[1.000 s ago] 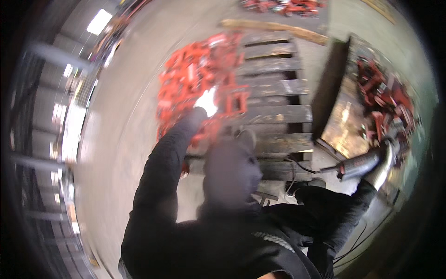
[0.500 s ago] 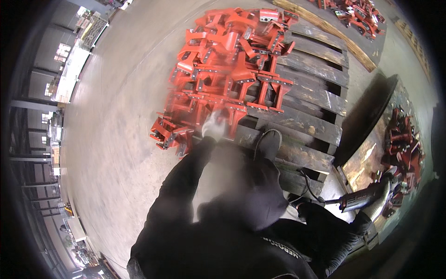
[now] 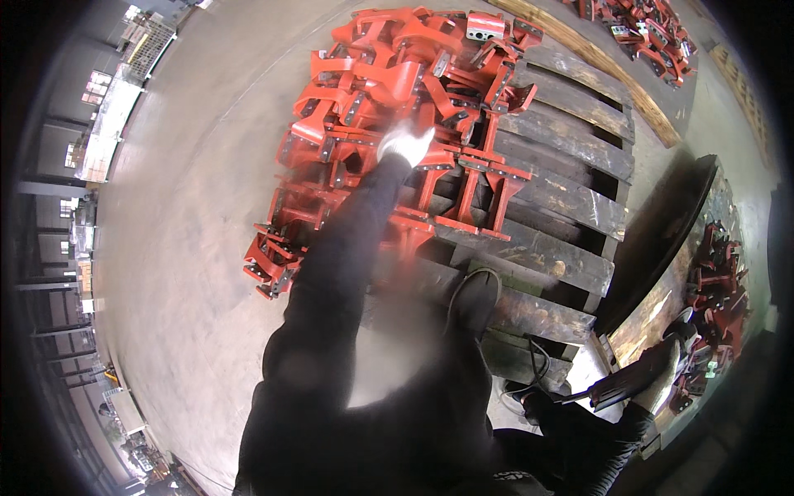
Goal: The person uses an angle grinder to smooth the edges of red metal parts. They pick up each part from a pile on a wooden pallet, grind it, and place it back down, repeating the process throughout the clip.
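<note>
My left hand (image 3: 405, 145), in a white glove, reaches out over a pile of red metal brackets (image 3: 389, 78). It is at the middle of the pile, against a bracket. Its thumb side sticks out to the right, but blur and the glove hide how the other fingers lie. Low on the right, my gloved right hand (image 3: 659, 388) is wrapped round the dark body of an angle grinder (image 3: 626, 382). The grinder's head points up and right, beside darker red brackets (image 3: 721, 285). Its cord (image 3: 539, 364) loops near my feet.
Beneath the pile lies a worn wooden pallet (image 3: 571, 217) with gaps between its boards. My shoe (image 3: 477, 299) is at its near edge. A long timber (image 3: 600, 62) runs behind it. A round-edged board (image 3: 653, 310) stands right, and more brackets (image 3: 645, 33) lie far right.
My left hand has moved forward and slightly right, from the pile's near edge to its middle. The view has shifted a little. The right hand still holds the grinder, now lower in view.
</note>
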Demonstrator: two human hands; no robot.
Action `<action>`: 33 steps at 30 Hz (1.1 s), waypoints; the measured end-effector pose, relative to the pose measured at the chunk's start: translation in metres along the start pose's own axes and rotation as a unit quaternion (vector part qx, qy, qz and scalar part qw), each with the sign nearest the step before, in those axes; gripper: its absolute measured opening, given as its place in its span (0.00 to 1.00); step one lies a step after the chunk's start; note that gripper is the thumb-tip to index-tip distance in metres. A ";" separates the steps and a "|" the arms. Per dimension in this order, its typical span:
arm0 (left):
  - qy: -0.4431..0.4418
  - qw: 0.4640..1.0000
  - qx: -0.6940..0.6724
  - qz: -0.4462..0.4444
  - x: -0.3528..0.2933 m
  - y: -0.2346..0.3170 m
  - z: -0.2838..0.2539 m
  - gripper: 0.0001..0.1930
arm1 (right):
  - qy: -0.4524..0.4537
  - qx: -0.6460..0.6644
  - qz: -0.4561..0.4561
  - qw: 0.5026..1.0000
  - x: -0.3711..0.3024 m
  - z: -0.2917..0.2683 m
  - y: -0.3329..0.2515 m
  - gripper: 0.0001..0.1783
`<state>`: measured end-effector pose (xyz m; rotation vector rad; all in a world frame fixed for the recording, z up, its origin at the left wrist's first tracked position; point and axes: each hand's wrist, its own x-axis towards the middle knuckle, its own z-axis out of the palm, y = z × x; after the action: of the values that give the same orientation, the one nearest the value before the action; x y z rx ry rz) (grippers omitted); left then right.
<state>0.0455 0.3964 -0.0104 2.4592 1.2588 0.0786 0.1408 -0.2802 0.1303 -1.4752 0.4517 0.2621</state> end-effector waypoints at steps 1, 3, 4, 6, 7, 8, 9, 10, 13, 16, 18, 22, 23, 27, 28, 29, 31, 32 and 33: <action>-0.049 0.997 0.031 -0.045 0.012 0.029 -0.005 0.37 | -0.012 0.012 0.014 1.000 0.002 -0.006 0.001 0.17; -0.040 0.993 0.067 -0.093 0.036 0.029 0.005 0.33 | -0.026 0.034 0.028 0.999 -0.002 0.016 0.001 0.14; -0.072 0.990 0.084 -0.092 0.048 0.029 0.014 0.32 | 0.030 0.035 0.025 0.999 -0.014 0.040 -0.001 0.15; -0.107 0.983 0.105 -0.110 0.059 0.033 0.018 0.28 | 0.037 0.052 0.018 0.998 -0.012 0.043 -0.001 0.18; -0.111 0.980 0.107 -0.122 0.061 0.042 0.018 0.24 | -0.005 0.068 0.013 0.998 -0.008 0.031 0.002 0.17; -0.129 0.980 0.113 -0.101 0.058 0.046 0.010 0.24 | 0.021 0.061 0.013 0.998 -0.008 0.029 0.003 0.16; -0.102 0.976 0.143 -0.126 0.061 0.050 0.013 0.20 | 0.046 0.054 0.013 0.997 -0.009 0.028 0.002 0.15; -0.084 0.967 0.185 -0.153 0.062 0.046 0.011 0.21 | 0.094 0.060 -0.004 0.994 -0.012 0.042 0.001 0.14; -0.145 0.971 0.166 -0.093 0.047 0.058 -0.012 0.26 | 0.039 0.072 0.002 0.997 -0.014 0.020 -0.002 0.14; -0.142 0.975 0.153 -0.078 0.045 0.056 -0.017 0.33 | 0.054 0.062 -0.004 0.997 -0.009 -0.001 0.006 0.13; -0.153 0.973 0.149 -0.091 0.041 0.053 -0.022 0.35 | 0.073 0.037 0.000 0.997 -0.013 -0.004 0.003 0.15; -0.103 0.982 0.127 -0.096 0.029 0.058 -0.032 0.35 | 0.096 0.040 -0.003 0.995 -0.013 -0.018 0.006 0.18; -0.090 0.985 0.116 -0.089 0.025 0.065 -0.035 0.35 | 0.093 0.044 -0.006 0.995 -0.013 -0.022 0.008 0.18; -0.090 0.988 0.115 -0.047 0.035 0.057 -0.055 0.39 | 0.098 0.084 0.000 0.992 -0.020 -0.029 0.009 0.17; -0.055 0.990 0.128 -0.022 0.035 0.037 -0.050 0.40 | 0.072 0.067 0.013 0.995 -0.021 -0.037 0.009 0.16; -0.017 0.990 0.142 0.010 0.040 0.026 -0.045 0.40 | 0.084 0.072 0.009 0.994 -0.023 -0.039 0.010 0.16; -0.072 0.996 0.056 -0.003 0.047 -0.004 -0.047 0.36 | 0.104 0.072 0.006 0.992 -0.027 -0.037 0.009 0.16; -0.087 0.994 -0.030 -0.053 0.042 -0.004 -0.047 0.35 | 0.133 0.048 -0.015 0.990 -0.034 -0.024 0.002 0.16; -0.094 0.984 -0.112 -0.100 0.040 0.002 -0.048 0.34 | 0.131 0.048 -0.016 0.990 -0.036 -0.030 0.003 0.16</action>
<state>0.0606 0.4411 0.0298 2.0871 1.3266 -0.0594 0.1032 -0.3059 0.1425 -1.4260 0.6436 0.0196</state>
